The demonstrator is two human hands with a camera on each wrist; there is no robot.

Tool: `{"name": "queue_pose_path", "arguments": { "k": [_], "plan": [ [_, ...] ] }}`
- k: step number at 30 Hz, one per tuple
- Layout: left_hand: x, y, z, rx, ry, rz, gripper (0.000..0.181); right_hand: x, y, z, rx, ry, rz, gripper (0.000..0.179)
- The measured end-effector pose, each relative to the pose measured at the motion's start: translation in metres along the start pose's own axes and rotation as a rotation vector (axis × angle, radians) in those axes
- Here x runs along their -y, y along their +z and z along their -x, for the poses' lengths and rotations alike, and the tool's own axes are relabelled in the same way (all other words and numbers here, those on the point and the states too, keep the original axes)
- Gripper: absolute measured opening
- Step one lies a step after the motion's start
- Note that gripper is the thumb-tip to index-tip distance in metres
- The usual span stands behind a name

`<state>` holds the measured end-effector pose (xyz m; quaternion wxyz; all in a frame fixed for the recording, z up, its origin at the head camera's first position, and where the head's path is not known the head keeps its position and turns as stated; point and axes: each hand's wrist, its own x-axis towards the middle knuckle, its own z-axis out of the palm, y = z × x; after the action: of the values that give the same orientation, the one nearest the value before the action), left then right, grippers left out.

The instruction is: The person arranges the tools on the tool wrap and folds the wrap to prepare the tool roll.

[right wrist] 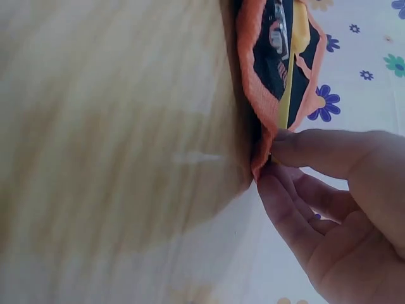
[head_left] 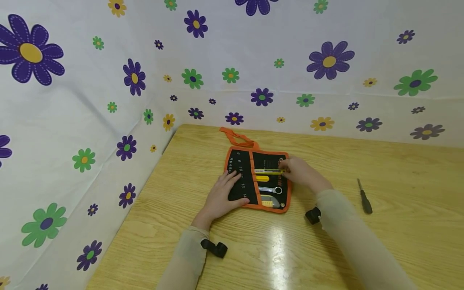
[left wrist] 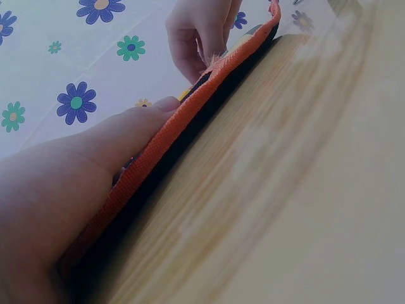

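Observation:
A black tool pouch with orange trim (head_left: pixel 242 191) lies unfolded on the table, size numbers printed down its left part. My left hand (head_left: pixel 222 193) rests on that part with straight, spread fingers, the thumb (left wrist: pixel 142 126) along the near edge. At the far right edge, my right hand (head_left: pixel 299 172) pinches the end of a slim yellow tool with a pale label (head_left: pixel 268 171), which lies across the pouch with its other end at a pocket. Below it sit a yellow handle (head_left: pixel 262 178), a ratchet wrench (head_left: pixel 270 190) and a yellow-and-grey tool (head_left: pixel 270 201), their left ends hidden in pockets.
A screwdriver with a dark handle (head_left: pixel 366 204) lies on the wooden table (head_left: pixel 409 237) to the right. An orange strap (head_left: pixel 237 140) trails from the pouch's far edge. A flower-patterned white sheet (head_left: pixel 224 44) hangs behind and along the left side.

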<state>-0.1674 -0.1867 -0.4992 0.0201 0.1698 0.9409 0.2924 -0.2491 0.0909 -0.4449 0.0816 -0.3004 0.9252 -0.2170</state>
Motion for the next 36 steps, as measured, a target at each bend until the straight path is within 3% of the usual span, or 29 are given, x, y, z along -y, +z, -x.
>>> {"name": "queue_pose_path", "arguments": {
  "k": [6,12,22,31,36],
  "plan": [
    [-0.001,0.000,0.000,-0.002,0.010,-0.003,0.086,-0.009,0.007,-0.004,-0.052,-0.055,-0.003,0.010],
    [-0.001,-0.001,-0.001,0.006,-0.004,-0.024,0.086,-0.004,0.013,-0.009,-0.049,-0.107,0.046,0.010],
    [0.000,0.000,-0.002,0.003,0.019,-0.029,0.086,0.016,0.013,-0.012,-0.033,-0.012,0.043,0.016],
    [0.003,0.002,-0.002,-0.014,0.039,-0.024,0.087,0.030,0.023,-0.021,-0.094,-0.074,-0.033,0.017],
    [0.003,0.002,-0.002,-0.016,0.037,-0.011,0.087,0.040,0.024,-0.024,-0.094,-0.046,-0.082,0.020]
  ]
}}
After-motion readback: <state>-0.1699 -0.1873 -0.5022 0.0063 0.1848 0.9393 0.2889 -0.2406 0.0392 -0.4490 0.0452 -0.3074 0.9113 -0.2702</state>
